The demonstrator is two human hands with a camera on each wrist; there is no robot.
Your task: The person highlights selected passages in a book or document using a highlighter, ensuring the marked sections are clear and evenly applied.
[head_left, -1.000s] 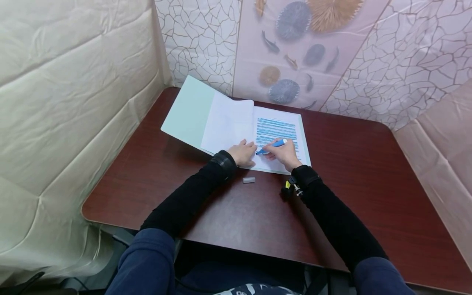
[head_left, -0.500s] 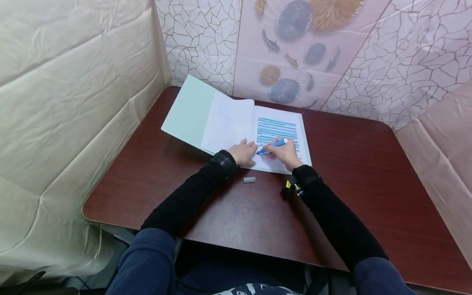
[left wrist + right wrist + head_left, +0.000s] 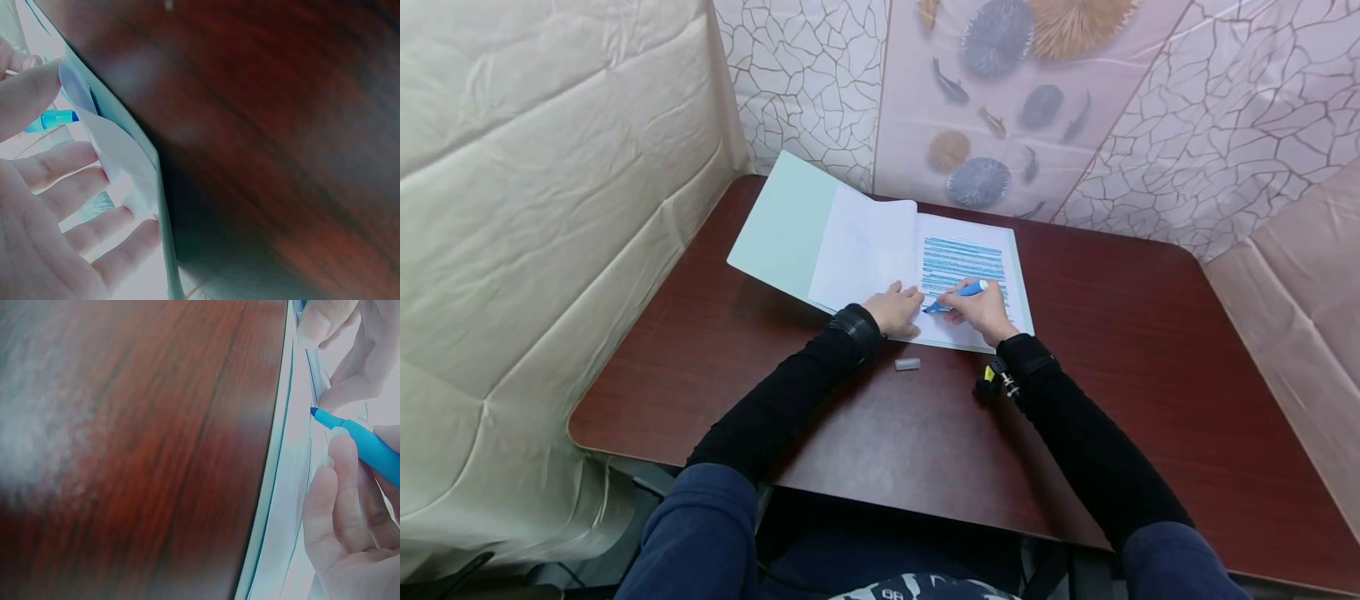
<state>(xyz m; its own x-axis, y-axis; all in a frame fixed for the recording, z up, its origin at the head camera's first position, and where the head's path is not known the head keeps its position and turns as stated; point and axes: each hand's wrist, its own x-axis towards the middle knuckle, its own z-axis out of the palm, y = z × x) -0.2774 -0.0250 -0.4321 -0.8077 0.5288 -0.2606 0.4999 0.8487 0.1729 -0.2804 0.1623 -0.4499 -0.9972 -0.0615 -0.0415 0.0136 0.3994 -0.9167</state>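
Note:
A pale green folder [image 3: 790, 221] lies spread on the table, with a blank white sheet [image 3: 865, 242] turned to its left side. On its right side is a printed page [image 3: 962, 225] whose lines are largely covered in blue highlighting. My right hand [image 3: 981, 312] pinches a blue highlighter [image 3: 362, 444], its tip at the page's lower left. My left hand [image 3: 893, 312] rests with spread fingers across the lower inner part of the sheets; in the left wrist view its fingers [image 3: 69, 187] look straight. A small greyish cap [image 3: 907, 364] lies on the table below the folder.
The reddish-brown table [image 3: 1150, 375] extends on both sides of the folder. A small black and yellow item [image 3: 987, 382] is by the right wrist, partly hidden by it. Cream fabric [image 3: 550, 208] hangs at the left, and a patterned backdrop [image 3: 985, 125] stands behind.
My right hand and the highlighter have shifted very slightly to the right and up the page. The left hand stays in place.

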